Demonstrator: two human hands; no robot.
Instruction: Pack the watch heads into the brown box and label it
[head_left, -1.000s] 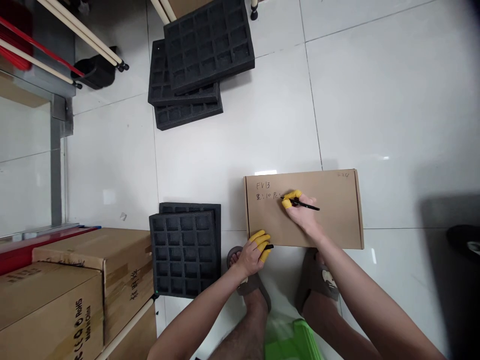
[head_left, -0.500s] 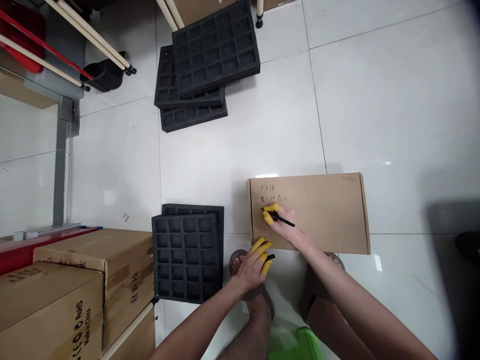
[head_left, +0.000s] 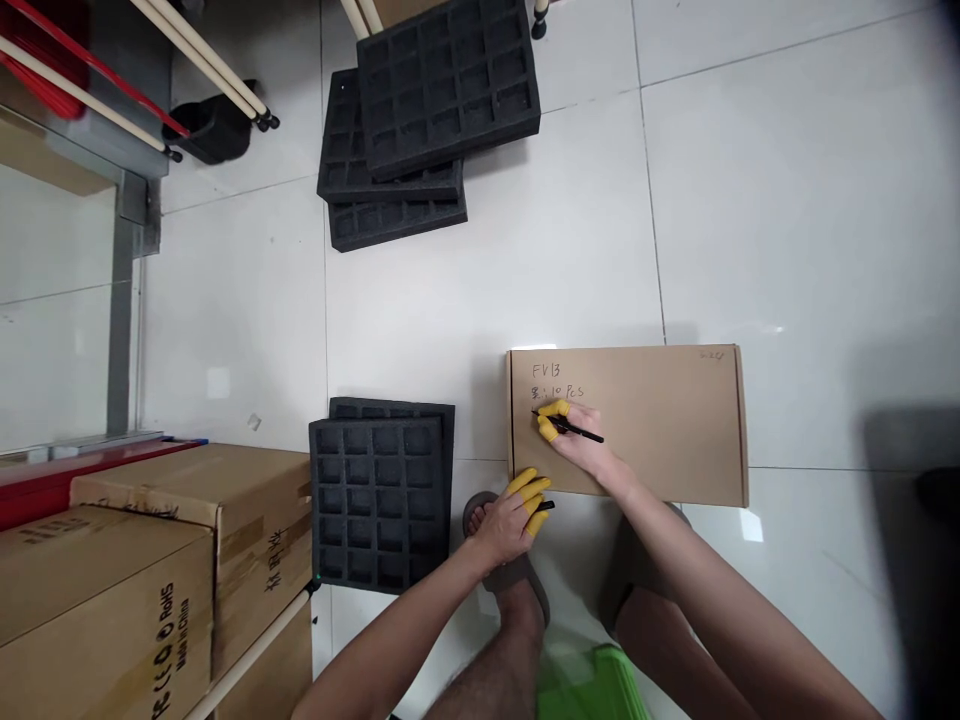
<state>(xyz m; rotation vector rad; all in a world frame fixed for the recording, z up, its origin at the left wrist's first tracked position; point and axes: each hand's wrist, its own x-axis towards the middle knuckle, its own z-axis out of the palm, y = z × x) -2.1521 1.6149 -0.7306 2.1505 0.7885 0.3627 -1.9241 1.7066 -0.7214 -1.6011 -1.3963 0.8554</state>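
Note:
A flat brown cardboard box (head_left: 660, 420) lies on the tiled floor, with handwriting reading "FV13" and "10 Pcs" near its upper left corner. My right hand (head_left: 574, 435) grips a black pen (head_left: 581, 431), its tip at the box surface just below the second written line. Yellow covers sit on the fingertips of both hands. My left hand (head_left: 514, 520) is at the box's lower left edge, its fingertips touching the cardboard. Between its thumb and fingers it holds a small black pen cap (head_left: 547, 506).
Black foam trays with square pockets lie left of the box (head_left: 379, 500) and farther up the floor (head_left: 450, 85). Large cardboard boxes (head_left: 262, 540) are stacked at lower left. A green plastic object (head_left: 592, 690) stands between my legs. A black dustpan (head_left: 214, 130) is at upper left.
The whole view has shifted slightly, so the box appears a little farther right. Both hands keep their hold, and the pen tip stays near the same spot below the second line.

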